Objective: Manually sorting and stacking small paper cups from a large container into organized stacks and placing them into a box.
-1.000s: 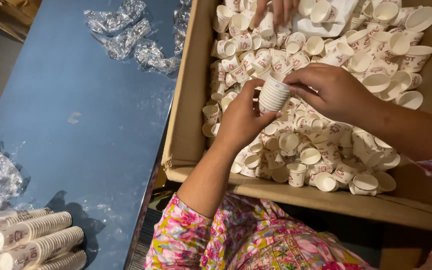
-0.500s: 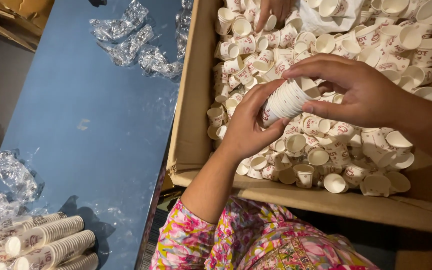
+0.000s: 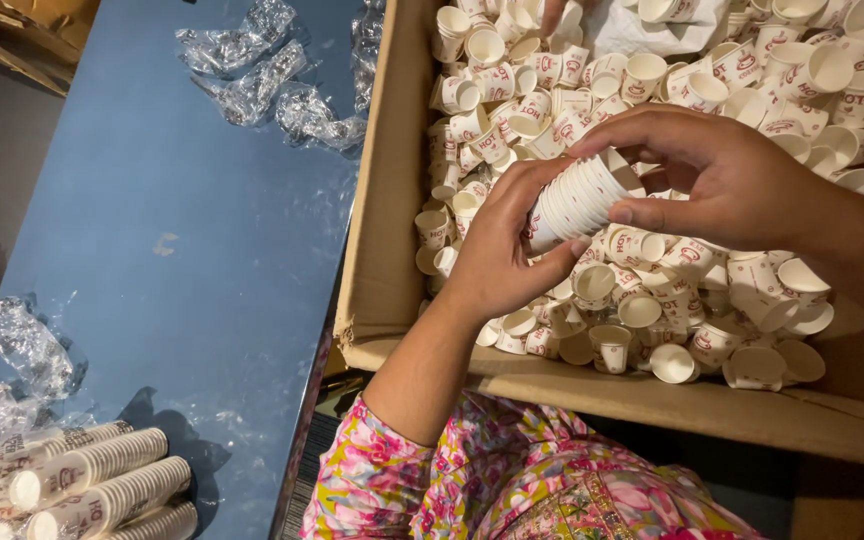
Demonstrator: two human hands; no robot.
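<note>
My left hand (image 3: pixel 497 250) grips a short stack of nested white paper cups (image 3: pixel 574 200), held tilted above an open cardboard box (image 3: pixel 377 200). My right hand (image 3: pixel 722 175) curls over the stack's open end, its thumb pressed against the rim. Beneath both hands the box holds several loose small white paper cups with red print (image 3: pixel 652 290), lying at all angles. Another person's fingers (image 3: pixel 557 12) show at the top edge over the cups.
A blue table (image 3: pixel 182 260) lies left of the box. On it are crumpled clear plastic wrappers (image 3: pixel 262 75) at the top and several long wrapped cup stacks (image 3: pixel 82 485) with more plastic (image 3: pixel 17 340) at the bottom left. My flowered clothing (image 3: pixel 512 480) fills the bottom.
Both hands have lifted the cup stack up off the loose cups and tilted it from upright to slanted. My right hand has shifted from beside the stack onto its open end.
</note>
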